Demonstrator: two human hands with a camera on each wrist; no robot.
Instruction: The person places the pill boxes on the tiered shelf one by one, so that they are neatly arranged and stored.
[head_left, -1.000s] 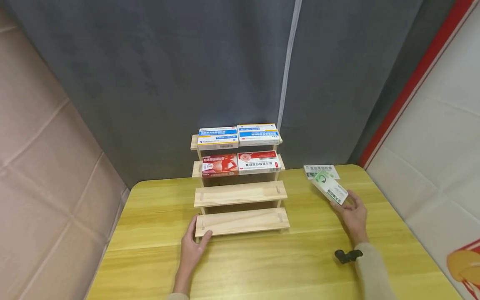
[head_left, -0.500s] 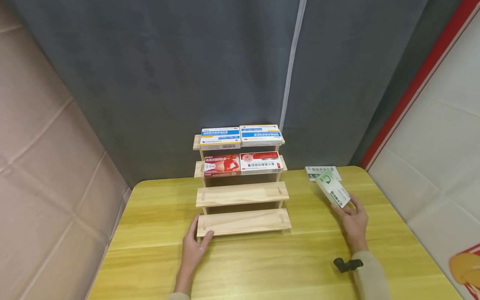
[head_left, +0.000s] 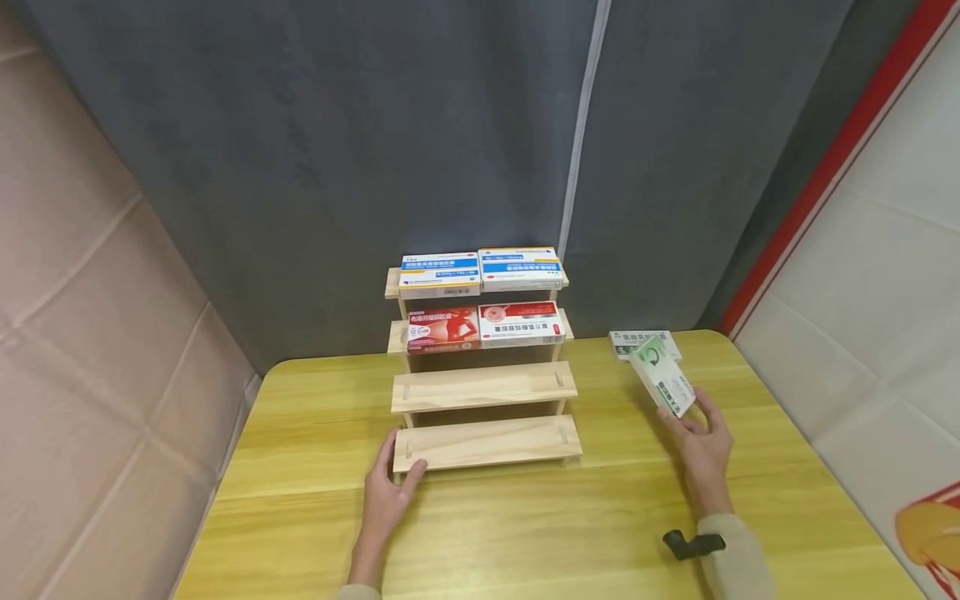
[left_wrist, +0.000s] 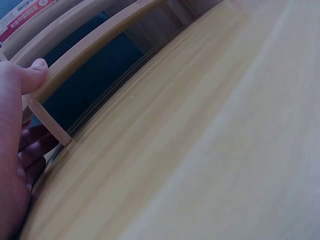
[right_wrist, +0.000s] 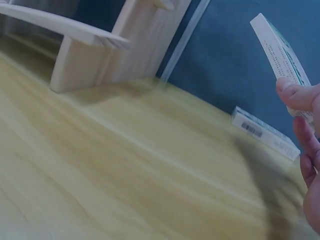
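My right hand pinches a white and green medicine box by its near end, tilted and raised above the table. In the right wrist view, the thumb presses on the box's side. Behind it a second white and green medicine box lies flat on the table, partly covered in the head view. My left hand grips the left end of the lowest step of a four-step wooden display rack. Its thumb lies over the step's front edge, with the other fingers around the side support.
Two blue and white medicine boxes sit side by side on the top step. One step down are a red medicine box and a red and white one. A grey curtain hangs behind the yellowish wooden table.
My right forearm has shifted slightly toward the near side, and the held medicine box has turned a little. The left hand keeps its grip on the rack.
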